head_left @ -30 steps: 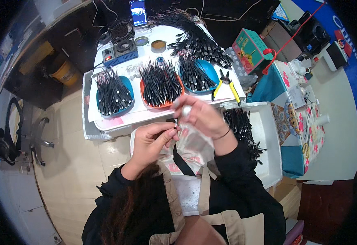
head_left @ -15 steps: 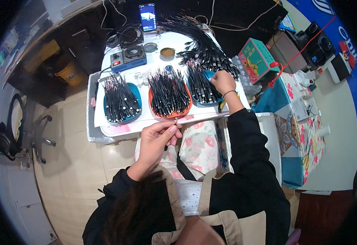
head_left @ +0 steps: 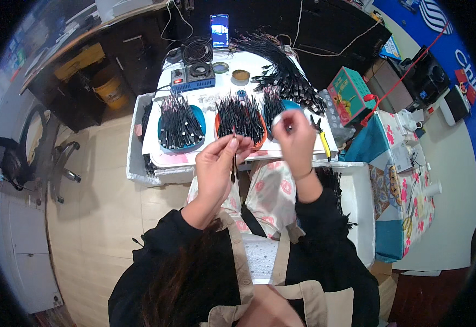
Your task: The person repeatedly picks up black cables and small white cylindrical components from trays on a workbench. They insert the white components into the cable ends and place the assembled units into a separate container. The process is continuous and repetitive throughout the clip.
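My left hand (head_left: 216, 166) is closed in a pinch on a thin black cable (head_left: 233, 168), its wire end pointing up between thumb and forefinger and its lower part hanging beneath. My right hand (head_left: 296, 139) is beside it, slightly smeared by motion, with its fingers drawn together; a small pale bit shows by the fingertips, too blurred to name. Behind the hands are bundles of short black cables in a left blue tray (head_left: 201, 121), an orange tray (head_left: 259, 143) and a right blue tray (head_left: 291, 104), which my right hand partly covers.
Yellow-handled pliers (head_left: 325, 144) lie right of my right hand. A blue device with a round top (head_left: 193, 77), a small round tin (head_left: 240, 75), a phone (head_left: 220, 31) and a heap of black cables (head_left: 287, 76) are farther back. A white foam box (head_left: 358, 188) stands at the right.
My right hand has come away from the right blue tray, nearer to me and toward my left hand. My left hand keeps its pinch. The whole view has shifted, and the pliers are more exposed.
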Action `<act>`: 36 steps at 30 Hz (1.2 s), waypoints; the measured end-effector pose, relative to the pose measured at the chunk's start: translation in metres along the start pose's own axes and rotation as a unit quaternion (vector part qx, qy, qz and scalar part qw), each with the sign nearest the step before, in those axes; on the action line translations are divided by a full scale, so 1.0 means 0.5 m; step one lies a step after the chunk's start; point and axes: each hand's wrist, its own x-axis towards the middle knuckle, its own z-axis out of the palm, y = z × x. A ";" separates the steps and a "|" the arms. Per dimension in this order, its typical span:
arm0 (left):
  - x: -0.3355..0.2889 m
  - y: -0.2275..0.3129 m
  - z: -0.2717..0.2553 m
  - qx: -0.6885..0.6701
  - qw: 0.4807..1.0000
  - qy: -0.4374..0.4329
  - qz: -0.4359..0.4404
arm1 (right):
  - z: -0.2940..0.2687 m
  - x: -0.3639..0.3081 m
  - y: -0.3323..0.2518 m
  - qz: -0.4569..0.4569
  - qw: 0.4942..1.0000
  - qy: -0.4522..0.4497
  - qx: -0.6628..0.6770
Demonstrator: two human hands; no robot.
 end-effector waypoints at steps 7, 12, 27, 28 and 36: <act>-0.021 0.007 0.020 0.005 0.999 -0.031 0.015 | 0.032 -0.155 -0.125 -0.006 0.997 -0.064 0.053; -0.048 0.013 0.024 0.027 0.998 -0.035 0.034 | 0.021 -0.172 -0.129 -0.034 0.998 -0.050 0.033; -0.053 0.010 0.013 0.042 0.996 -0.071 0.036 | -0.013 -0.159 -0.141 -0.058 0.991 -0.105 0.054; -0.053 0.010 0.012 0.054 0.996 -0.067 0.040 | -0.022 -0.152 -0.140 -0.031 0.991 -0.106 0.069; -0.073 -0.007 0.012 0.183 0.966 -0.068 0.170 | -0.043 -0.110 -0.141 0.037 0.985 -0.093 0.143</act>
